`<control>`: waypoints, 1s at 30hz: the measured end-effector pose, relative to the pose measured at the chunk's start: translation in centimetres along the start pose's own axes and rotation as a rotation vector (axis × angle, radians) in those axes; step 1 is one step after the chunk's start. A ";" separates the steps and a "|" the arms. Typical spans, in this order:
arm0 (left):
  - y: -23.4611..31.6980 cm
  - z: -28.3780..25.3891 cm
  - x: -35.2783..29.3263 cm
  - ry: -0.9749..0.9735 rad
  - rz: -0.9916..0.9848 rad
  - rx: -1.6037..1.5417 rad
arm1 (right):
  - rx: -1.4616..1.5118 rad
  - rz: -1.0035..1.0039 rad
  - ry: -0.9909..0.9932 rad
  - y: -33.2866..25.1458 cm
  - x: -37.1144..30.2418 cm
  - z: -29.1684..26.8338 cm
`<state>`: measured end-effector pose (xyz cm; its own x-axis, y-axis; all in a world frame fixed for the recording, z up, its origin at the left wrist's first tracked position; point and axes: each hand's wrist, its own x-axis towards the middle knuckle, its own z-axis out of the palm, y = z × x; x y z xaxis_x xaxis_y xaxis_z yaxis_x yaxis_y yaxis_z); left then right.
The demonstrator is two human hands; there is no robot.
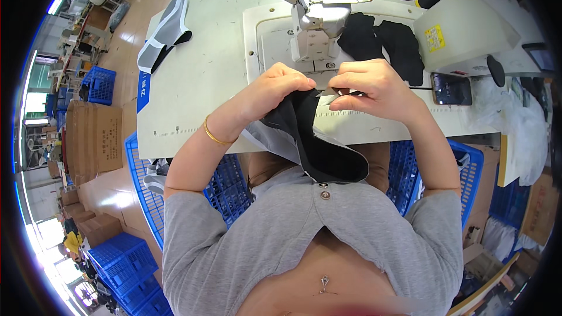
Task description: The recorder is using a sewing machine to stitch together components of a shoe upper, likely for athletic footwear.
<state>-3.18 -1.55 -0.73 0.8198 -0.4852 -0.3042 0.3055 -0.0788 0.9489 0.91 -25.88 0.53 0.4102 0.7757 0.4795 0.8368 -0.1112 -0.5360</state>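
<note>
My left hand [280,89] is closed, thumb and fingers pinching the upper edge of a black fabric piece [325,155] with a pale grey side. The piece hangs curved over the table's front edge and down onto my lap. Close by, my right hand [374,89] is closed with bent fingers beside the fabric's top edge. Something small, pale and dark shows between those fingers, too hidden to name. Just beyond both hands stands the sewing machine head [319,35]. Dark fabric pieces [401,50] lie to its right on the table.
A grey and white fabric piece [165,32] lies on the white table [205,82] at the left. A phone [451,89] and clear plastic bags [512,117] are at the right. Blue baskets [143,190] flank my legs; a cardboard box [93,140] stands on the floor.
</note>
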 end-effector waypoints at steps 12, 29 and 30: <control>-0.3 0.0 0.3 -0.032 -0.037 0.016 | 0.035 -0.048 -0.088 0.7 0.2 0.1; -0.5 0.4 1.0 -0.123 -0.013 0.032 | 0.036 0.002 -0.171 0.3 0.0 -0.5; -0.4 0.6 1.1 -0.113 -0.030 0.034 | 0.038 0.003 -0.171 0.4 0.0 -0.5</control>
<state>-2.73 -2.56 -1.37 0.7501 -0.5771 -0.3231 0.3109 -0.1236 0.9424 1.41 -26.22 0.67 0.3427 0.8701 0.3542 0.8197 -0.0928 -0.5652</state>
